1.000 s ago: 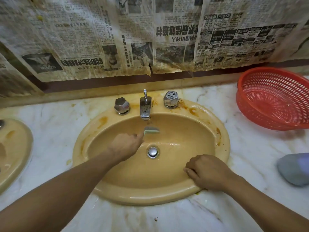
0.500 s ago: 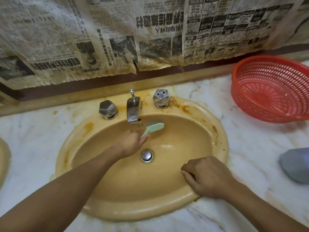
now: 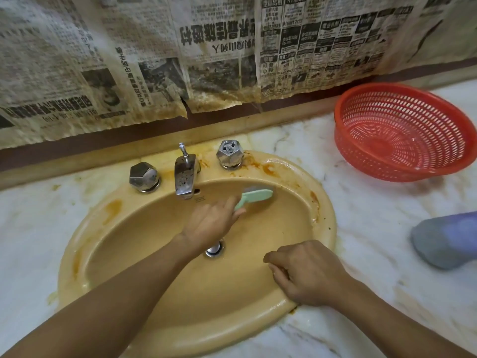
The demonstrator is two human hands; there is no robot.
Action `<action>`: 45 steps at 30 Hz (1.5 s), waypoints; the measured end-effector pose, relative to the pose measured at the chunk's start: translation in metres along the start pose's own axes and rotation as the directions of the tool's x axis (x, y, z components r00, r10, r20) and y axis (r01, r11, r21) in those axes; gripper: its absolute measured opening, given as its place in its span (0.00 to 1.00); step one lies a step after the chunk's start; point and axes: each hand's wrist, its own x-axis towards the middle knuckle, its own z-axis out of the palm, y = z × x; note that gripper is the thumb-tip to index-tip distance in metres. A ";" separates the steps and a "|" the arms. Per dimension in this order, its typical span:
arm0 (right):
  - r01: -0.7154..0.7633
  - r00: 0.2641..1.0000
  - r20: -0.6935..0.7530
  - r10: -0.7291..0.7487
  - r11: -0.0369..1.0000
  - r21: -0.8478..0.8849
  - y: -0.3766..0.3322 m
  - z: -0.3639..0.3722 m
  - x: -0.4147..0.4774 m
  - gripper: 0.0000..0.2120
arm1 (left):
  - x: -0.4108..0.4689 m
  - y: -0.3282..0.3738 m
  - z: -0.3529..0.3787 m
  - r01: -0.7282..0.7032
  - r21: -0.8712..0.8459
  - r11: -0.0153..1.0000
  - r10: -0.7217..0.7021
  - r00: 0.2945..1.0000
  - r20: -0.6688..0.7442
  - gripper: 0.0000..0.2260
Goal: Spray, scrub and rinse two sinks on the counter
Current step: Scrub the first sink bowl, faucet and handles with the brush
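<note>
A yellow oval sink [image 3: 108,228] with rust stains on its rim is set in the marble counter [image 3: 382,228]. My left hand [image 3: 210,223] grips the handle of a light green scrub brush [image 3: 254,197]. The brush head lies against the back wall of the bowl, just right of the metal faucet [image 3: 185,178]. My right hand [image 3: 307,273] rests with curled fingers on the sink's front right rim and holds nothing. The drain [image 3: 214,249] shows partly under my left wrist. Two faceted metal knobs [image 3: 143,177] [image 3: 229,153] flank the faucet.
A red plastic basket [image 3: 402,133] stands on the counter at the back right. A grey-blue object [image 3: 449,241] lies at the right edge. Stained newspaper [image 3: 206,52] covers the wall behind the sink.
My left hand has moved the brush to the right along the back wall of the bowl, from under the faucet. The view has shifted right, and the second sink has left it.
</note>
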 end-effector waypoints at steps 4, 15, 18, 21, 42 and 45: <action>-0.013 0.999 -0.040 0.012 1.000 -0.012 -0.002 -0.001 0.000 0.19 | -0.006 0.005 0.015 -0.098 0.003 0.995 0.092 0.940 0.329 0.21; -0.059 0.995 -0.074 0.060 0.998 0.004 -0.004 0.001 0.000 0.18 | -0.014 -0.024 0.010 0.022 -0.089 0.996 0.007 0.951 0.310 0.20; -0.065 0.995 -0.072 0.065 0.998 0.002 -0.005 0.001 0.001 0.19 | -0.013 -0.020 0.008 0.041 -0.084 0.996 -0.009 0.937 0.348 0.20; -0.073 0.995 -0.073 0.074 0.997 0.010 -0.006 0.001 0.001 0.20 | -0.020 -0.006 0.014 -0.024 -0.049 0.999 0.044 0.887 0.460 0.19; -0.080 0.996 -0.046 0.081 0.997 0.019 -0.007 -0.004 -0.001 0.24 | -0.012 -0.021 0.018 0.014 -0.195 0.981 0.063 0.923 0.380 0.15; -0.070 0.997 -0.044 0.071 0.997 0.023 -0.008 -0.003 -0.002 0.24 | -0.064 -0.018 0.031 0.003 -0.202 0.979 0.091 0.887 0.452 0.17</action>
